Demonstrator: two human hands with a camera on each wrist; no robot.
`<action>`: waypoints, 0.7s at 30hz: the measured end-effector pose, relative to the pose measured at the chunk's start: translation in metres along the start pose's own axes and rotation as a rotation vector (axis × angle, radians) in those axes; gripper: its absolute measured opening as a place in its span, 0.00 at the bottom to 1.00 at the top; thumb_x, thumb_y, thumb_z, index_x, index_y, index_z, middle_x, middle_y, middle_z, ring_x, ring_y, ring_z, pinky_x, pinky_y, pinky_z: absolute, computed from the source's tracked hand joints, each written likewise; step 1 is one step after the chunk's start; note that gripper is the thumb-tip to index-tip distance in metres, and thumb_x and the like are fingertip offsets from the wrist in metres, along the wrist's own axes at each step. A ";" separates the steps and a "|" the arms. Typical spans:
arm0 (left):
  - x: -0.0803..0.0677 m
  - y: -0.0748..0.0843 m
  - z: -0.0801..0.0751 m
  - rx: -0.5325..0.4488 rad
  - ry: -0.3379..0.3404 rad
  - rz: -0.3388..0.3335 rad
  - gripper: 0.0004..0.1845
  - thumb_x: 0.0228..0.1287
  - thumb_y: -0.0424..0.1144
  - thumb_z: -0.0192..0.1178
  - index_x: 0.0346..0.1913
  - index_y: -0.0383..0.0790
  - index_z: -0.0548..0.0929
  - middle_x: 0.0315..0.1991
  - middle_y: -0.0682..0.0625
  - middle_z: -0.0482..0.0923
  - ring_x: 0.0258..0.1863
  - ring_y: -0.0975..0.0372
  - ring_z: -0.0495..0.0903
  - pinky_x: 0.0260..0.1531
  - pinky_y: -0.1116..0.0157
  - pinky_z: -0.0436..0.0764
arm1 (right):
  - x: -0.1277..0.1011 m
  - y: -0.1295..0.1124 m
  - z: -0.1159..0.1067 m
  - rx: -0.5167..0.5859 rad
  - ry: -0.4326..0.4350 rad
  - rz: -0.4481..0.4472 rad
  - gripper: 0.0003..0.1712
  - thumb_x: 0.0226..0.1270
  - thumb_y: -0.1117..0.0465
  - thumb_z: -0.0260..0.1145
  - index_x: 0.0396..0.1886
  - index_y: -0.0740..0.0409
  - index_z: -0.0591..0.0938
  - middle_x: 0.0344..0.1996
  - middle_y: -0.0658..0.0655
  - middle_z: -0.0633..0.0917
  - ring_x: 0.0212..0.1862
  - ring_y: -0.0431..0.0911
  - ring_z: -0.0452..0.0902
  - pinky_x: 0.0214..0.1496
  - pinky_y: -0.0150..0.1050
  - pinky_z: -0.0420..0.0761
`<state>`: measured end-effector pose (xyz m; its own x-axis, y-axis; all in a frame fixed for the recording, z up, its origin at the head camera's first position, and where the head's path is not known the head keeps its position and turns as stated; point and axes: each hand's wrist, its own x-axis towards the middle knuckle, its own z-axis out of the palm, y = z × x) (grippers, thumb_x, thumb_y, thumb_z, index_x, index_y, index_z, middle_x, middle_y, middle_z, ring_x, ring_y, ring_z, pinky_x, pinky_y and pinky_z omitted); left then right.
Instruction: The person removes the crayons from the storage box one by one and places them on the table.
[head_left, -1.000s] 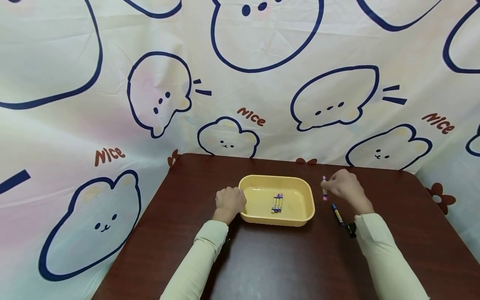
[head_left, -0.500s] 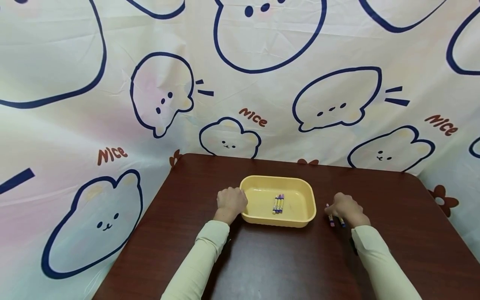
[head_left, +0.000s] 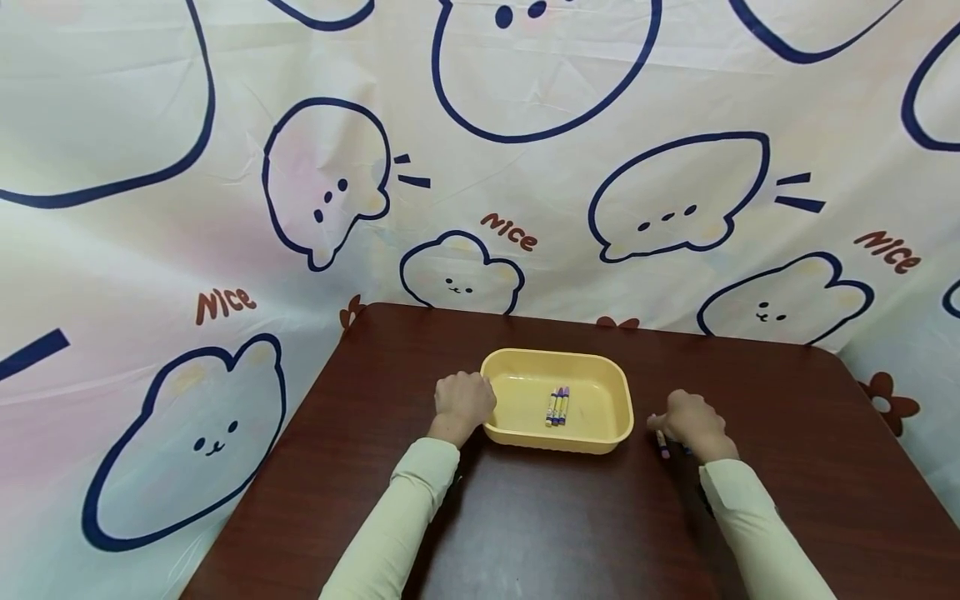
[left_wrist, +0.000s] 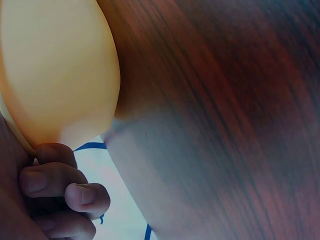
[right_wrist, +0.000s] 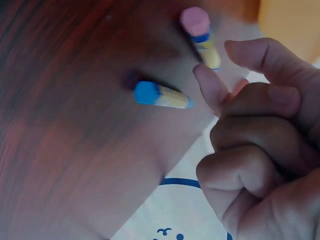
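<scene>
The left hand (head_left: 461,404) grips the tray's (head_left: 600,379) left rim, fingers (left_wrist: 55,182) curled. The right hand (head_left: 690,427) rests on the desk (head_left: 525,525) right of the tray, fingers (right_wrist: 212,87) pinching a pink crayon (right_wrist: 200,37); a blue crayon (right_wrist: 160,95) lies just beside. Three crayons (head_left: 557,406) lie in the tray.

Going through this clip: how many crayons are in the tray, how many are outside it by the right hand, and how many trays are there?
Crayons in the yellow tray: 3
Crayons on the table by the right hand: 2, pink-tipped crayon and blue-tipped crayon
Yellow trays: 1
Total: 5 crayons, 1 tray, 6 things
</scene>
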<state>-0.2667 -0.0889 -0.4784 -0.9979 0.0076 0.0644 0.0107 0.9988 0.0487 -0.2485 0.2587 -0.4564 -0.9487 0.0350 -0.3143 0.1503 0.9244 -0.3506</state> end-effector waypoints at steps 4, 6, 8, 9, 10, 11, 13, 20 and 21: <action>0.001 0.000 0.001 -0.003 0.008 0.005 0.25 0.79 0.48 0.46 0.29 0.39 0.86 0.25 0.43 0.83 0.25 0.52 0.83 0.22 0.57 0.78 | -0.003 -0.010 -0.010 0.051 0.071 0.002 0.27 0.71 0.49 0.64 0.13 0.51 0.69 0.13 0.49 0.67 0.18 0.45 0.66 0.23 0.40 0.65; 0.000 0.000 0.001 0.000 0.007 0.006 0.25 0.80 0.48 0.45 0.30 0.39 0.86 0.25 0.43 0.84 0.26 0.52 0.83 0.23 0.56 0.79 | -0.005 -0.020 -0.017 0.078 0.098 -0.015 0.29 0.72 0.48 0.63 0.10 0.49 0.68 0.10 0.47 0.65 0.16 0.43 0.62 0.21 0.37 0.62; 0.000 0.000 0.001 0.000 0.009 0.002 0.25 0.79 0.49 0.46 0.30 0.39 0.86 0.26 0.43 0.84 0.26 0.51 0.83 0.24 0.56 0.79 | -0.007 -0.032 -0.023 0.100 0.117 -0.037 0.30 0.72 0.47 0.63 0.09 0.49 0.68 0.09 0.46 0.64 0.14 0.42 0.61 0.18 0.34 0.59; 0.000 0.001 0.001 0.000 0.007 -0.001 0.25 0.79 0.49 0.46 0.31 0.39 0.86 0.26 0.43 0.84 0.26 0.52 0.83 0.24 0.56 0.79 | -0.007 -0.039 -0.024 0.110 0.121 -0.051 0.30 0.72 0.47 0.62 0.09 0.48 0.68 0.09 0.46 0.64 0.14 0.41 0.61 0.18 0.34 0.58; 0.000 0.000 0.000 0.002 0.004 -0.002 0.25 0.79 0.49 0.45 0.31 0.39 0.87 0.26 0.43 0.84 0.26 0.52 0.83 0.24 0.56 0.79 | -0.007 -0.046 -0.025 0.117 0.122 -0.064 0.30 0.72 0.47 0.62 0.09 0.48 0.67 0.09 0.46 0.63 0.14 0.41 0.60 0.18 0.33 0.58; 0.000 0.000 0.000 0.000 0.002 -0.004 0.25 0.80 0.49 0.45 0.31 0.39 0.86 0.26 0.43 0.84 0.26 0.52 0.83 0.24 0.56 0.79 | -0.007 -0.053 -0.025 0.121 0.120 -0.074 0.29 0.71 0.47 0.63 0.09 0.48 0.67 0.09 0.45 0.62 0.14 0.40 0.59 0.18 0.33 0.57; 0.000 0.000 0.000 -0.003 -0.003 -0.005 0.26 0.80 0.49 0.45 0.30 0.39 0.86 0.26 0.44 0.83 0.26 0.52 0.83 0.23 0.57 0.79 | -0.006 -0.066 -0.022 0.129 0.117 -0.090 0.29 0.70 0.48 0.63 0.10 0.49 0.67 0.09 0.46 0.62 0.14 0.40 0.58 0.18 0.33 0.57; 0.000 0.000 0.001 -0.001 0.003 0.001 0.27 0.79 0.49 0.45 0.23 0.41 0.83 0.24 0.43 0.83 0.25 0.50 0.84 0.21 0.56 0.78 | 0.003 -0.101 0.007 0.115 0.086 -0.118 0.30 0.67 0.50 0.67 0.07 0.48 0.65 0.09 0.45 0.59 0.14 0.38 0.50 0.17 0.33 0.53; 0.000 0.000 0.001 -0.001 0.006 -0.001 0.27 0.79 0.49 0.45 0.23 0.41 0.83 0.24 0.43 0.83 0.26 0.50 0.84 0.21 0.56 0.78 | 0.005 -0.104 0.011 0.110 0.079 -0.131 0.31 0.67 0.51 0.67 0.07 0.48 0.65 0.09 0.45 0.58 0.14 0.38 0.49 0.17 0.33 0.52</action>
<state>-0.2667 -0.0891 -0.4795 -0.9975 0.0062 0.0708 0.0098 0.9987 0.0499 -0.2660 0.1581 -0.4314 -0.9805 -0.0486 -0.1906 0.0498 0.8761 -0.4795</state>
